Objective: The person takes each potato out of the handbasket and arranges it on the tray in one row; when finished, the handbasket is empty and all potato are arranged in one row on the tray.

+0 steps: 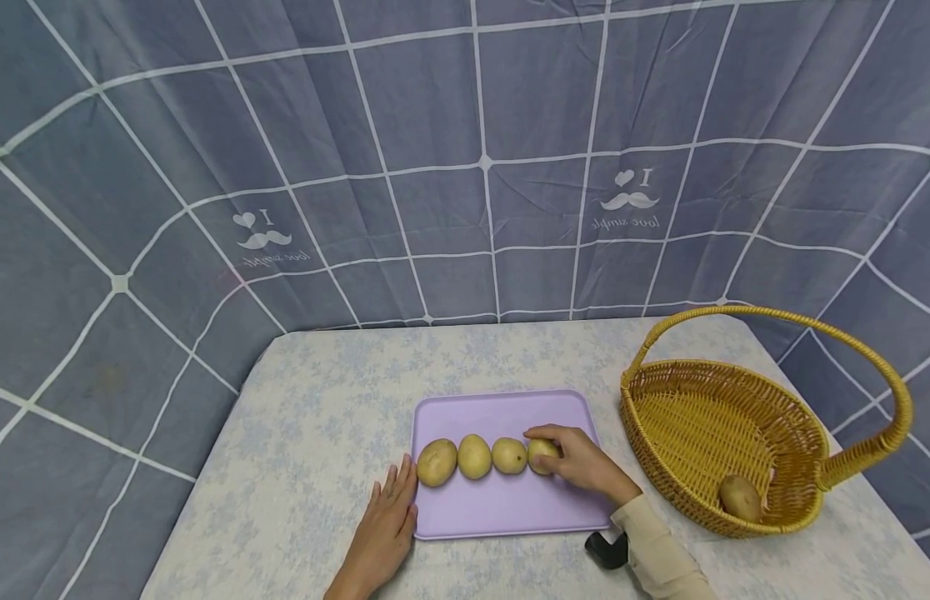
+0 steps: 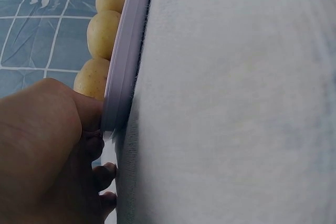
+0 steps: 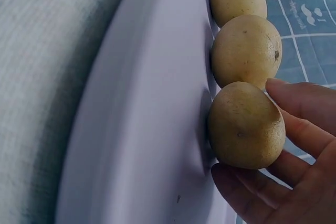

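Observation:
A row of several potatoes (image 1: 475,457) lies across a lilac tray (image 1: 502,508). My right hand (image 1: 581,460) holds the rightmost potato (image 3: 244,127), fingers and thumb curled about its sides. That potato sits right beside its neighbour (image 3: 247,51) in the right wrist view. My left hand (image 1: 386,521) lies along the tray's left edge with its fingers extended, touching the rim by the leftmost potato (image 1: 437,462). In the left wrist view the left hand (image 2: 42,145) is against the tray's side (image 2: 123,61).
A yellow woven basket (image 1: 637,442) with a tall handle stands right of the tray, with one potato (image 1: 740,498) inside. A black object (image 1: 606,552) lies by the right sleeve. The table has a pale floral cloth (image 1: 300,467); a blue-grey gridded curtain (image 1: 435,208) hangs behind.

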`<move>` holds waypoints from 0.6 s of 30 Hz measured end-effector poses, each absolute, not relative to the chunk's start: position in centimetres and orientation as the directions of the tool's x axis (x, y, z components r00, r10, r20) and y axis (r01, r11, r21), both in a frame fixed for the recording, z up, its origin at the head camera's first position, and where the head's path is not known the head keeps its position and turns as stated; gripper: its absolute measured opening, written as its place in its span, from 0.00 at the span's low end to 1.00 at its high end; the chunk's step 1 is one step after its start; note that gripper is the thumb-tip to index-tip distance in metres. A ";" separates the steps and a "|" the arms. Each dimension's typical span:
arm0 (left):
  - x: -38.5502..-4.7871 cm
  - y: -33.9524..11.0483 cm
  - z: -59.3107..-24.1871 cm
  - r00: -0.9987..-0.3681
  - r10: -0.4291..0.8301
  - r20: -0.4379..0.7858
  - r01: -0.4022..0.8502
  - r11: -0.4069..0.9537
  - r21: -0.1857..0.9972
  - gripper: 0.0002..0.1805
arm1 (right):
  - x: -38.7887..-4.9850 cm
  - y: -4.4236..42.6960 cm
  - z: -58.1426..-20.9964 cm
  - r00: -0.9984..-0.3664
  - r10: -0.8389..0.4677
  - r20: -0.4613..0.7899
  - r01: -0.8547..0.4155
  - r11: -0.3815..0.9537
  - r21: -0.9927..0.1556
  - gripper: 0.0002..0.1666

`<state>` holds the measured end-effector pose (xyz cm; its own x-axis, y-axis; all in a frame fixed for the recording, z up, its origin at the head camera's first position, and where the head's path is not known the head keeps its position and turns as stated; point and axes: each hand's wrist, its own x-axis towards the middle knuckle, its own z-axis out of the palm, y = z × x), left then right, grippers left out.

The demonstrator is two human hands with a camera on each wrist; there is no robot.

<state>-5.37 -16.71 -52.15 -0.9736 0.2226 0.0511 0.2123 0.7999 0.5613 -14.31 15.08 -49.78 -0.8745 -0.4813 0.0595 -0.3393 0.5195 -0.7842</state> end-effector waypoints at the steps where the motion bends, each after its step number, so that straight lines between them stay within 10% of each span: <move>1: -5.3 -16.7 -52.1 -0.974 0.223 0.050 0.212 0.800 0.562 0.28 | -14.3 15.1 -49.8 -0.875 -0.481 0.059 -0.340 0.522 -0.783 0.22; 18: -5.2 -16.6 -52.2 -0.978 0.207 0.035 0.189 0.793 0.579 0.28 | -11.6 23.0 -44.5 -0.952 -0.270 0.141 -0.256 0.462 -0.849 0.26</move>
